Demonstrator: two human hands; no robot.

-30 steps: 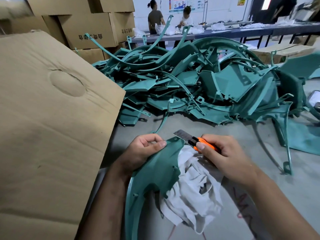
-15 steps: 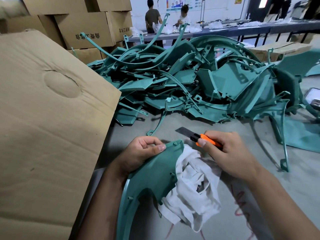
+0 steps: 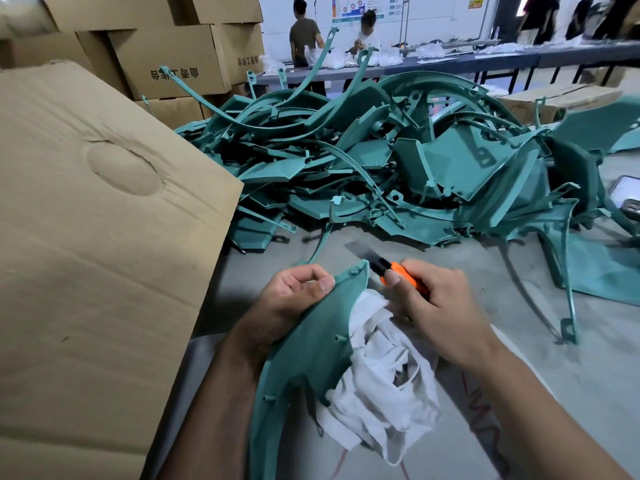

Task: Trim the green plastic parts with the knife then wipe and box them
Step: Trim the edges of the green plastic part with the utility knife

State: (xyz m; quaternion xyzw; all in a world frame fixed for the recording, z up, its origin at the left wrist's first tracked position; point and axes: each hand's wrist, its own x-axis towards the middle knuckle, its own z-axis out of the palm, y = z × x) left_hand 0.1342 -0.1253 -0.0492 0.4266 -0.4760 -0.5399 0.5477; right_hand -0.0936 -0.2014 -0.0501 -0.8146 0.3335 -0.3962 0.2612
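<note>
A grey table [image 3: 433, 271] carries everything in the near view. Across its far half sprawls a heap of green plastic parts [image 3: 398, 168], curved strips and flat panels tangled together, reaching to the right edge. A large cardboard flap [image 3: 97, 254] with a pressed round dent overhangs the table's left edge. Behind it, past the far left corner, stand stacked cardboard boxes [image 3: 166, 57]; one bears dark printed characters that appear upside down and cannot be read. Farther back, two people [image 3: 304, 32] stand at a long table [image 3: 450, 62] under a wall poster [image 3: 356, 6] whose writing is too small to read.

At the near edge lies a white rag [image 3: 384, 386], bunched, partly under a curved green part [image 3: 311, 344]. The left hand [image 3: 291, 303] grips this part near its upper tip, thumb on its face and fingers curled behind. The right hand [image 3: 436, 313] holds an orange knife [image 3: 394, 271], thumb on the handle, blade out and pointing to the far left just beside the part's tip. Red marks [image 3: 485, 427] are scrawled on the table near the right forearm, not legible.
</note>
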